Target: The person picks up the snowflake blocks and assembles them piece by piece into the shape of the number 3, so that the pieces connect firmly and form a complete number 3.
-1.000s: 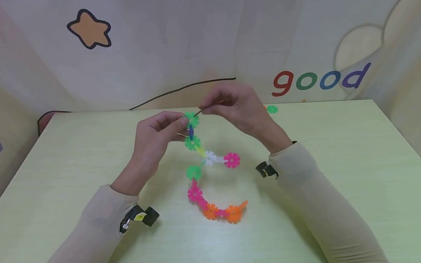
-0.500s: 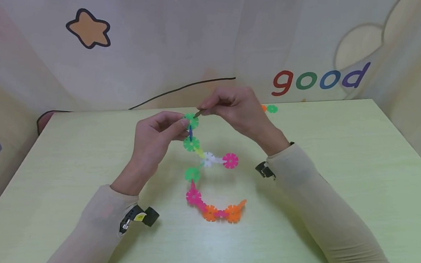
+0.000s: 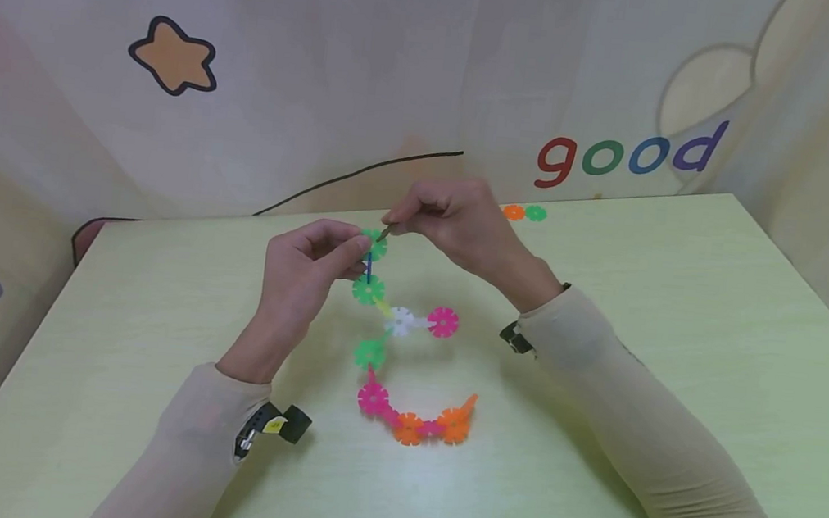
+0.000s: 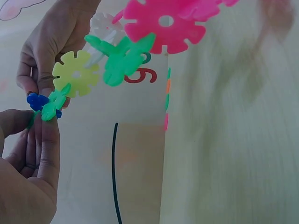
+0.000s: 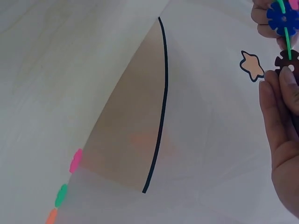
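A chain of slotted snowflake discs hangs above the table in the head view. My left hand (image 3: 298,278) pinches it near the top, at a green disc (image 3: 378,248) with a blue disc (image 5: 281,18) below. Further down come green, yellow, white, pink and orange discs (image 3: 409,429); a side branch ends in a pink disc (image 3: 443,322). Between thumb and fingers, my right hand (image 3: 458,222) holds a brown snowflake disc (image 5: 293,59). The brown disc's edge meets the top green disc; how deep it sits in the slot I cannot tell.
Along the table's back edge lie loose discs, among them an orange one (image 3: 513,212) and a green one (image 3: 535,213). The right wrist view shows a pink disc (image 5: 76,160) there too. A printed curtain (image 3: 341,80) stands behind the pale table (image 3: 676,315).
My right hand has moved slightly down and left with the brown disc. The chain has sunk and shifted a little left. An orange disc at the back edge has come into view.
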`<state>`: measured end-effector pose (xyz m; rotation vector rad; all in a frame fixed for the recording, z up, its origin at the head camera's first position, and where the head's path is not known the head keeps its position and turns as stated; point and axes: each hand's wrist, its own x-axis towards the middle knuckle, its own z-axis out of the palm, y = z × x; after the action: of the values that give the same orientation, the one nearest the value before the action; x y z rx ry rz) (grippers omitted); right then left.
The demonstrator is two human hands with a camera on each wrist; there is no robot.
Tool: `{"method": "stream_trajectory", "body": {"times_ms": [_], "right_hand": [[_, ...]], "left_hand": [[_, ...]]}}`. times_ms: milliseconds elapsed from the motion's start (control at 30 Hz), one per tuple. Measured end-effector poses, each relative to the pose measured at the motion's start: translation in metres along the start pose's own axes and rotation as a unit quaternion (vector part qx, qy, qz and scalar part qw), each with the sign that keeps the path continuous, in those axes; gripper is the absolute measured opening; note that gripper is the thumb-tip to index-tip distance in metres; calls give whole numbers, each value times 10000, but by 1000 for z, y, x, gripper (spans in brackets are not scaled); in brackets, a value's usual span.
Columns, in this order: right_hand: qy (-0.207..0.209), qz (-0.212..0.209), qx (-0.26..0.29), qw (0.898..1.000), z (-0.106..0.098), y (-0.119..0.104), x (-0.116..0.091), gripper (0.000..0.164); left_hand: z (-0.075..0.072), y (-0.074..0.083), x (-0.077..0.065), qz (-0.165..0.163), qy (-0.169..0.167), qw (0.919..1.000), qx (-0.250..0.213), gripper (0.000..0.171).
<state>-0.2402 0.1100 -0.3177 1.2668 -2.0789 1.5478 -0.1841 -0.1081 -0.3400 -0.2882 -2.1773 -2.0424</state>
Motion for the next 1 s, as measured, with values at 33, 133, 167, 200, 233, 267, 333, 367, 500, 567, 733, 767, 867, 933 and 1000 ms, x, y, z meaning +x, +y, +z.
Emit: {"method": "stream_trajectory", "body": {"times_ms": [33, 133, 167, 200, 233, 267, 333, 367, 500, 567, 733, 767, 867, 933, 1000], "right_hand": [[-11, 53, -21, 10000, 0, 0, 0, 10], [-29, 186, 42, 9998, 0, 0, 0, 11], [-31, 234, 80, 9997, 0, 0, 1, 12], [-39, 253, 89, 9996, 0, 0, 1, 13], [-43, 275, 114, 9995, 0, 0, 1, 14], [-51, 277, 130, 9995, 0, 0, 1, 15], [-90, 289, 155, 9994, 0, 0, 1, 16], [-127, 296, 145, 9994, 0, 0, 1, 16], [-398, 462, -66, 9981, -3, -1, 1, 19], [-498, 763, -268, 9955, -9, 0, 0, 22], [-391, 1682, -780, 9819, -34, 16, 0, 24], [-363, 1827, -876, 9786, -40, 22, 0, 23], [-405, 2304, -1152, 9654, -54, 43, 2, 23], [-547, 2575, -1256, 9565, -61, 56, 4, 24], [-719, 2803, -1389, 9471, -66, 70, 5, 26]], "left_hand": [[-1, 0, 0, -17, -17, 10000, -24, 18], [-4, 1, 1, -88, -119, 9998, -95, 19], [-4, 1, 1, -94, -153, 9998, -114, 19], [-5, 2, 2, -89, -187, 9997, -151, 19], [-5, 2, 2, -86, -226, 9995, -192, 19], [-5, 2, 2, -82, -270, 9993, -228, 20], [-5, 1, 3, -61, -329, 9990, -280, 21], [-5, 0, 4, -53, -352, 9989, -298, 21], [-5, -2, 4, -38, -385, 9988, -291, 20], [-5, -2, 4, -48, -394, 9988, -277, 19], [-4, -5, 4, -78, -366, 9991, -203, 19], [-5, -5, 4, -66, -335, 9992, -193, 18], [-6, -5, 4, -38, -245, 9995, -170, 18], [-7, -5, 4, -26, -193, 9996, -221, 18], [-7, -4, 4, -33, -154, 9996, -247, 17]]}}
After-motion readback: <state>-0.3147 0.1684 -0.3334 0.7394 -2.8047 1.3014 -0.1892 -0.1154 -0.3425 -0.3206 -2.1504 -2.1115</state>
